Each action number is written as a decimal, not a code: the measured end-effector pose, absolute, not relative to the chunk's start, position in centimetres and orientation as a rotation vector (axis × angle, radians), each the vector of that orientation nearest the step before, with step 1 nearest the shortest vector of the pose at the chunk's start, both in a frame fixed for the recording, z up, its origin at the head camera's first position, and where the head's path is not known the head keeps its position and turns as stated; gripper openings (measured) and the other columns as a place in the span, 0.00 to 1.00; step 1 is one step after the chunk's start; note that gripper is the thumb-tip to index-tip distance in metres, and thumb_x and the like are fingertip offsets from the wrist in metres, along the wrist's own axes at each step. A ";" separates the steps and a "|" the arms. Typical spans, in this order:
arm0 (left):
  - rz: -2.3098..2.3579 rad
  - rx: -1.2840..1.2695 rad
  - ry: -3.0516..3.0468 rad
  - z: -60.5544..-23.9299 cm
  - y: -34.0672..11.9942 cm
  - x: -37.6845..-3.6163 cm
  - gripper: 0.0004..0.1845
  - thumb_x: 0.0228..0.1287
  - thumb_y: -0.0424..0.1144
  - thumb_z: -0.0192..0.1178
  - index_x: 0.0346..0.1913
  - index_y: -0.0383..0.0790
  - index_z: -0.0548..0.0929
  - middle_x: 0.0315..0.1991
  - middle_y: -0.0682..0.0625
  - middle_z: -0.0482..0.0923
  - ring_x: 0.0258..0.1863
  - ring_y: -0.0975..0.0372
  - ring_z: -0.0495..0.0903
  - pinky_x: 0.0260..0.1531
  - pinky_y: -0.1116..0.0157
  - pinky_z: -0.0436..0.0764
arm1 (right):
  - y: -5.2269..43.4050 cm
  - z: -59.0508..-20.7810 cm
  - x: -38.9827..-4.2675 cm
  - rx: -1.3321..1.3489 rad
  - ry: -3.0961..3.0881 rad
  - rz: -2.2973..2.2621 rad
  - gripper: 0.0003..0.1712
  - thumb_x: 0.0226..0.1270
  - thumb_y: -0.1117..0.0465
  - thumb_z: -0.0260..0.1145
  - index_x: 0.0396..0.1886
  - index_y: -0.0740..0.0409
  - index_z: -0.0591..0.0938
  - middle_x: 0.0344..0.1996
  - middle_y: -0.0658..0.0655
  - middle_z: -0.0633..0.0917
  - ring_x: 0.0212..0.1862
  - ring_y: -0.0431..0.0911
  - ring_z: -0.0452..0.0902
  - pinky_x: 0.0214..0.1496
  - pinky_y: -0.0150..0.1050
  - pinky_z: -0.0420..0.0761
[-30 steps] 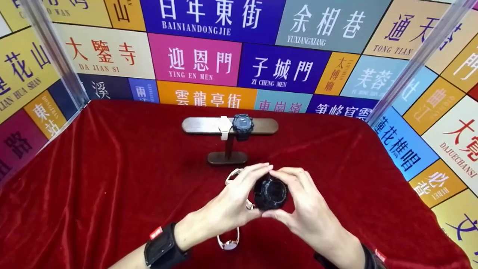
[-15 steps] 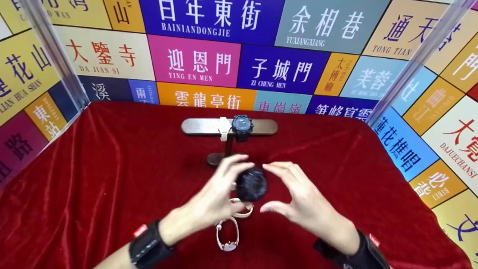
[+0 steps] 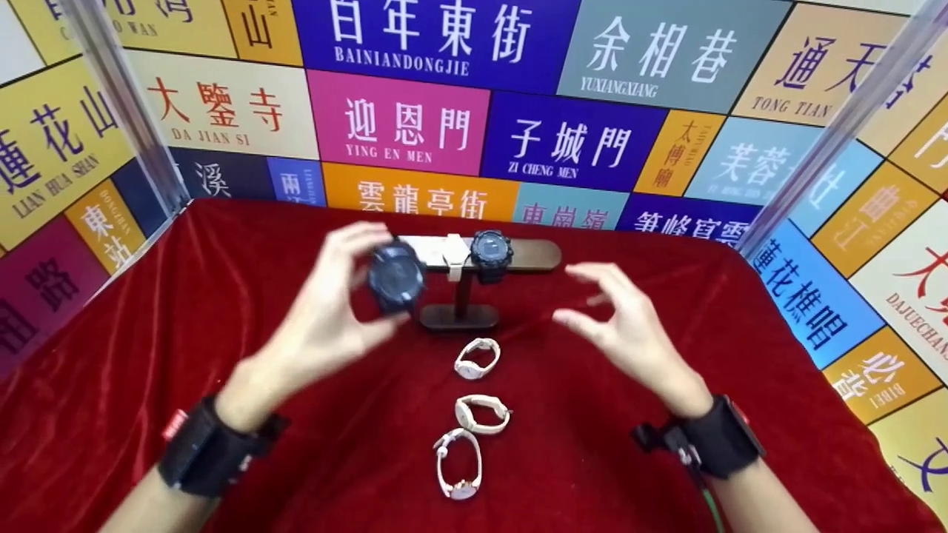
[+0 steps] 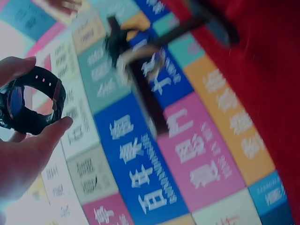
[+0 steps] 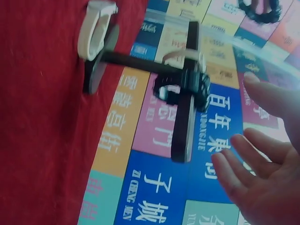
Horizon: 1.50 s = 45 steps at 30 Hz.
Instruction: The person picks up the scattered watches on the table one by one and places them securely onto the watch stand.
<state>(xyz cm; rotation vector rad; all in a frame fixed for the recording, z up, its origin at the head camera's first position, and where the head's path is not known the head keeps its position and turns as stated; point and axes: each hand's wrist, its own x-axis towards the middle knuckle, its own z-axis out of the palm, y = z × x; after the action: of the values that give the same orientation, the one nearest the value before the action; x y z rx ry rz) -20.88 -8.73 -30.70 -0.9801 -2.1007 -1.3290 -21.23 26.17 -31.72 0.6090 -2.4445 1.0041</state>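
My left hand (image 3: 337,311) grips a black watch (image 3: 397,279) between thumb and fingers, raised in front of the left end of the T-shaped watch stand (image 3: 537,255). The left wrist view shows the same black watch (image 4: 29,101) pinched by its strap loop. A second black watch (image 3: 490,255) and a white strap (image 3: 453,257) hang on the stand's bar. My right hand (image 3: 618,318) hovers right of the stand, fingers loosely spread, holding nothing. In the right wrist view the stand (image 5: 185,89) carries the black watch (image 5: 183,86).
Three white watches (image 3: 476,357) (image 3: 482,413) (image 3: 459,465) lie in a row on the red velvet cloth (image 3: 185,333) in front of the stand's base. Colourful sign panels (image 3: 400,122) wall the table at the back and sides, with metal posts (image 3: 122,111) at the corners.
The right hand let go of the black watch. The left hand carried it up and left to the stand's left end. The right hand moved away to the right.
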 end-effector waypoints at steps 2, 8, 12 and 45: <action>-1.320 -0.942 -2.092 -30.1 -9.4 -21.4 0.43 0.42 0.18 0.74 0.65 0.28 0.67 0.69 0.38 0.63 0.69 0.53 0.67 0.65 0.63 0.77 | 26.3 -31.4 -22.3 0.607 -2.428 0.984 0.33 0.54 0.64 0.79 0.61 0.64 0.79 0.59 0.60 0.81 0.57 0.46 0.79 0.55 0.29 0.81; -1.327 -0.836 -2.116 -31.1 -10.4 -23.3 0.44 0.42 0.18 0.74 0.65 0.28 0.67 0.69 0.39 0.65 0.66 0.54 0.71 0.62 0.60 0.79 | 26.0 -31.2 -25.7 0.630 -2.476 0.855 0.39 0.56 0.62 0.78 0.67 0.64 0.75 0.68 0.61 0.75 0.67 0.53 0.72 0.66 0.46 0.76; -1.323 -0.839 -2.168 -32.7 -10.5 -24.6 0.44 0.42 0.17 0.73 0.66 0.26 0.66 0.69 0.36 0.65 0.67 0.53 0.70 0.65 0.60 0.77 | 25.7 -31.9 -27.4 0.615 -2.564 0.787 0.41 0.59 0.62 0.75 0.71 0.63 0.71 0.73 0.62 0.69 0.74 0.57 0.63 0.77 0.52 0.65; -1.369 -0.598 -2.497 -34.5 -10.4 -29.4 0.48 0.48 0.26 0.77 0.72 0.39 0.64 0.65 0.38 0.75 0.65 0.48 0.74 0.72 0.51 0.70 | 23.8 -32.8 -28.8 0.648 -2.543 0.641 0.31 0.61 0.69 0.72 0.65 0.68 0.76 0.59 0.65 0.80 0.64 0.58 0.75 0.70 0.50 0.74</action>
<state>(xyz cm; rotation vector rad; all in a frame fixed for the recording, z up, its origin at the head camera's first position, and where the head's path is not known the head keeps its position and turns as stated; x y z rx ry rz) -29.35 -10.40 -34.48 -0.5978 -2.4965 -1.3687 -28.78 23.77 -32.82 0.6476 -2.5426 0.6414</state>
